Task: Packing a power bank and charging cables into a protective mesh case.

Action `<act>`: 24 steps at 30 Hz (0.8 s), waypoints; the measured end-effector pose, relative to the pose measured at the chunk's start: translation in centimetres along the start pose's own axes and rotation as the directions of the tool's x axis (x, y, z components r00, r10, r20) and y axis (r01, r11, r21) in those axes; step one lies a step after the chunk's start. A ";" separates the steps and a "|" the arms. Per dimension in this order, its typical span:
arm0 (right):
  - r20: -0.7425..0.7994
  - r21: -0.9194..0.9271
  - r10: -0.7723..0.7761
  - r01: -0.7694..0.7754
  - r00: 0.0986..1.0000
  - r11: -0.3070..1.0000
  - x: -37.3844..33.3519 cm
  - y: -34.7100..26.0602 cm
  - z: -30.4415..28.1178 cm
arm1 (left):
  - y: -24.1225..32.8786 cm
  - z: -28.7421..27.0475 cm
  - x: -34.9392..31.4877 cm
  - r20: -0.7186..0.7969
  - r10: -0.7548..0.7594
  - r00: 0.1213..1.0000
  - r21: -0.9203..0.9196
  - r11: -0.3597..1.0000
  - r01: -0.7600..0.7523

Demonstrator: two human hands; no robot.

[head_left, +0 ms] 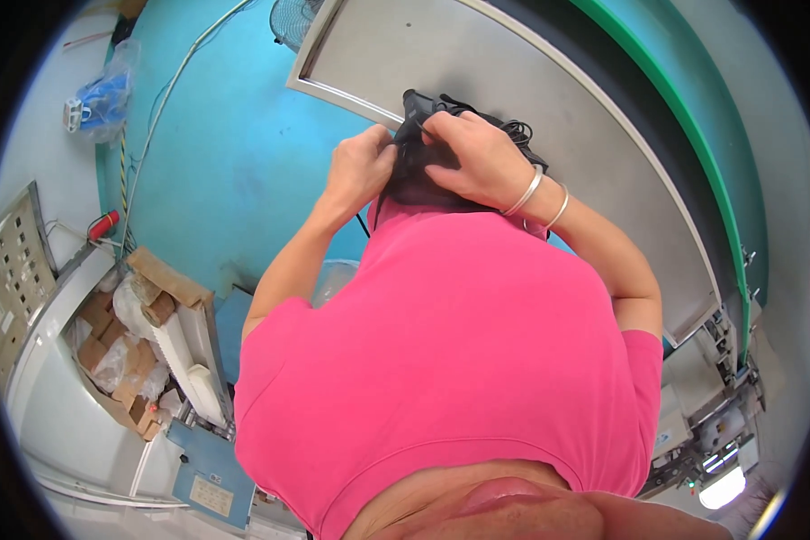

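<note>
A black bag-like bundle (416,180) of soft, slightly shiny material is held close against the front of my pink shirt, at the near edge of the grey metal table. My left hand (362,166) is closed on its left side, the fingertips pinching the material. From the right, my right hand (480,160) reaches over it with curled fingers gripping its upper part; two light bangles circle that wrist. Thin black cable (517,132) lies coiled beside the right hand. What is inside the bundle stays hidden.
The metal-framed table (549,99) curves away ahead and right, with a green rail (684,117) beyond it. A fan (292,22) stands behind its left corner. On the left, a carton (121,360) holds cardboard and plastic wrap. Blue floor (243,162) lies between.
</note>
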State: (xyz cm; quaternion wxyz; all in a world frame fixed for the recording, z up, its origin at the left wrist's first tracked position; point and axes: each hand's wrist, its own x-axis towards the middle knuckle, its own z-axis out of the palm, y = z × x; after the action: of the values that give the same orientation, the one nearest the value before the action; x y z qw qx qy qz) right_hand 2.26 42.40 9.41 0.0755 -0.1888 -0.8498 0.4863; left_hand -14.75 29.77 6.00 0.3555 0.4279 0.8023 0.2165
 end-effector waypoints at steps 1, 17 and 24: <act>-0.032 -0.023 -0.008 0.008 0.999 1.000 0.3 -0.4 0.5 | 0.2 -0.1 0.0 -0.002 -0.003 1.000 -0.002 1.000 0.003; -0.288 -0.015 -0.035 0.032 0.957 0.999 -0.2 2.6 -0.7 | 1.2 -0.6 0.8 0.233 -0.024 0.972 -0.234 0.969 0.080; 0.032 0.764 0.327 -0.234 0.944 0.601 -2.2 4.0 -1.8 | 1.8 -0.4 1.8 0.224 -0.001 0.975 0.148 0.988 -0.033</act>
State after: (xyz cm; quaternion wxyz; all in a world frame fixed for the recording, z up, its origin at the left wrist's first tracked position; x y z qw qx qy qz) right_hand 5.87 44.77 7.06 0.1171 -0.2976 -0.5219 0.7908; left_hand -14.79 32.25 6.72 0.4082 0.4817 0.7678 0.1086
